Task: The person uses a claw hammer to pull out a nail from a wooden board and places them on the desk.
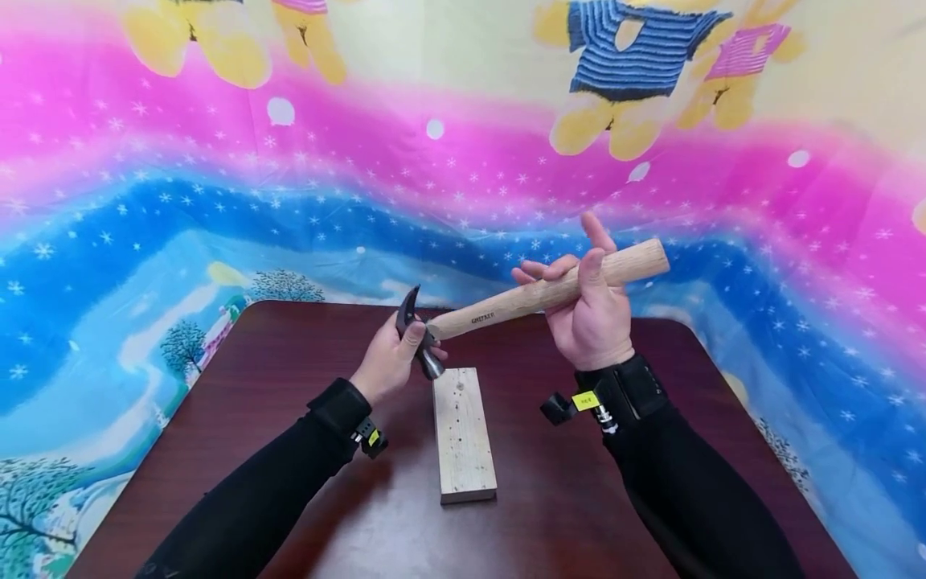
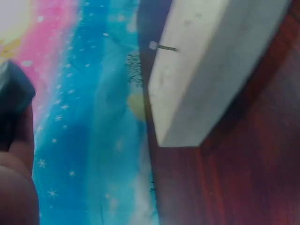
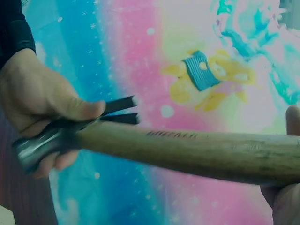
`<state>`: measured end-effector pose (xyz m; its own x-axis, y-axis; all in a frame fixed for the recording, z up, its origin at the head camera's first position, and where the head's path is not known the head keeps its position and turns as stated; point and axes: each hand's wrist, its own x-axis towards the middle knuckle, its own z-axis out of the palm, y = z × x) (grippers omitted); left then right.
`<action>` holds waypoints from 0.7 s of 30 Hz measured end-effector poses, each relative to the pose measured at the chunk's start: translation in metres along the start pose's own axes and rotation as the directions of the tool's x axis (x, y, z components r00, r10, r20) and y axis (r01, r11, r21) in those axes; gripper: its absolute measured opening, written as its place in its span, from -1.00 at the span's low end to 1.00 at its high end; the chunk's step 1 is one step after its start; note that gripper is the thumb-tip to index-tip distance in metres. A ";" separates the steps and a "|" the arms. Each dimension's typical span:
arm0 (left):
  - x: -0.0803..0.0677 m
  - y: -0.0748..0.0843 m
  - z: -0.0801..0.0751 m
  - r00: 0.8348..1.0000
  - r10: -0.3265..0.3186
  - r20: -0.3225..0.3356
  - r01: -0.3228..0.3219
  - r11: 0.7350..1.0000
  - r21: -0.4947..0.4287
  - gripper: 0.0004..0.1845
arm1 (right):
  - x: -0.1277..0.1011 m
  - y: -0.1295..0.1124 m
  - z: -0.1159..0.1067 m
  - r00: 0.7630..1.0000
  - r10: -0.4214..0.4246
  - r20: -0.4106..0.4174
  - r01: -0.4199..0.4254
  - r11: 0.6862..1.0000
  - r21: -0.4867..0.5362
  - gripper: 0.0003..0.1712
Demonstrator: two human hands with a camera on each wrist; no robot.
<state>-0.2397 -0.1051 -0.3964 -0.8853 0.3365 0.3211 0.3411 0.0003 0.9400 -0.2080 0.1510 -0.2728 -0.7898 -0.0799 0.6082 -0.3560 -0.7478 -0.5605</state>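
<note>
above the middle of the dark table, the left hand holds the metal head of a hammer. its fingers and thumb are curled round the head, with the thumb lying on top near the dark claw, which sticks out past the hand. in the right wrist view the same hand shows closed on the grey steel head, and the two claw tips point toward the cloth behind.

the right hand is on the wooden handle, closer to its free end. the thumb and some fingers wrap the handle, but the index finger stands up straight and is not pressed on the wood. the handle rises from the head up to the right, so the hammer is tilted and fully off the table.

just below the hammer head, a pale wooden block lies flat on the table, near the middle, its long side running from the far edge toward the near edge. in the left wrist view a small nail stands out of the top face of the block, near one end.

both forearms wear black sleeves with a wrist strap. a colourful cloth with stars and cartoon bears hangs behind the far edge of the table.
</note>
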 end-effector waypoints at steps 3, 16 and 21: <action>-0.002 -0.004 0.004 0.998 -0.018 0.066 0.010 0.994 0.109 -0.60 | -0.002 -0.002 0.005 0.999 -0.039 0.035 0.041 0.997 -0.061 -0.63; -0.017 -0.031 -0.012 0.986 -0.071 0.149 0.003 0.908 0.419 -0.32 | -0.011 -0.017 0.017 0.997 0.008 0.070 0.030 0.855 -0.518 -0.57; -0.026 -0.054 -0.006 0.950 -0.073 0.304 -0.184 0.657 0.731 -0.21 | -0.012 -0.016 0.016 0.998 0.035 0.056 0.002 0.828 -0.561 -0.61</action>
<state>-0.2373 -0.1197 -0.4548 -0.7693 0.6061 0.2017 0.6181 0.6265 0.4748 -0.1845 0.1533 -0.2618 -0.7725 -0.1429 0.6187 -0.5767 -0.2499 -0.7778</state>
